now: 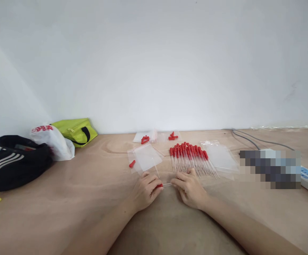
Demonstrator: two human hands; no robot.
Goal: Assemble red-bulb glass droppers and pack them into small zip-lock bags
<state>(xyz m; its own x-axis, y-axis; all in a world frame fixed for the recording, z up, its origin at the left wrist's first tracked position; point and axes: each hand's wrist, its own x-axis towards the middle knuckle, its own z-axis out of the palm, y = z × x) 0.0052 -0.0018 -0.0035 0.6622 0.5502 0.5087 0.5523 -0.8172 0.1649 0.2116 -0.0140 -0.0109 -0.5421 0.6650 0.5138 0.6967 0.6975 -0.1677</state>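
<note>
Left hand (pixel 146 190): fingers closed round small red rubbery bulb (pixel 159 186). Right hand (pixel 189 188): pinching thin clear tube (pixel 167 184), which spans gap between hands, over brown surface (pixel 63 198). Beyond right hand, row of red-capped clear tubes (pixel 188 156), laid side by side.

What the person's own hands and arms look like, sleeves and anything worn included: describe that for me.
The left hand and right hand are both bare, with no gloves, rings or watch visible. The left forearm and right forearm show no sleeves within the picture. The left forearm has a small spot.
</note>
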